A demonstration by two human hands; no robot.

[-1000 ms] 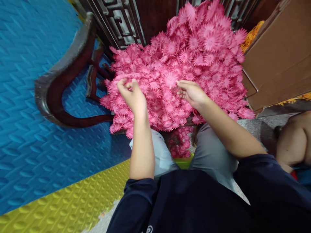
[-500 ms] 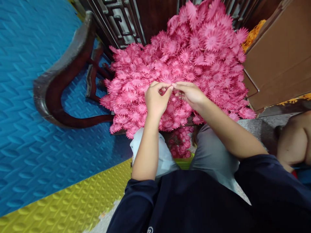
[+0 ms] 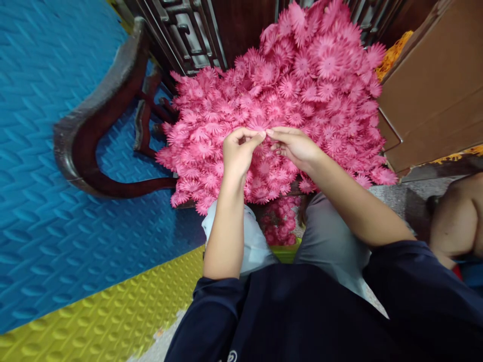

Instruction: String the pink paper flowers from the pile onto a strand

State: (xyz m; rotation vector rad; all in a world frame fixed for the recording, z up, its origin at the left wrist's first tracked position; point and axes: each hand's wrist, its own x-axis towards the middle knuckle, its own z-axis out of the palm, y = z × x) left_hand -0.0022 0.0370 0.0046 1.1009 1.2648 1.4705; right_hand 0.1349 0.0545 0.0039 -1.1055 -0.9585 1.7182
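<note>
Both hands meet over the pile of pink flowers [image 3: 328, 100], tips nearly touching: left hand [image 3: 237, 153] has thumb and index pressed together, right hand [image 3: 296, 145] does likewise from the other side. One pink daisy-shaped flower [image 3: 258, 124] sits just beyond the fingertips, apparently pinched at its near edge by both; exactly how much petal each hand takes is hidden. Flower is roughly central, above the middle of the pile, which lies between the dark wooden armrest [image 3: 67, 138] and the cardboard box [image 3: 430, 95]. Step in hand looks like two-handed fingertip work on this single flower. To do it well: light pinch, since petals look thin and likely crease or tear; one hand best steadies near the flower's center, other does the small moves, short and even. Wrists best kept above the pile so no neighbouring petals catch or flatten. Risk: flower blends with the same-pink heap, so a drop is probably hard to spot; loose flowers [image 3: 281, 221] also lie lower down, between the knees [image 3: 320, 221].
</note>
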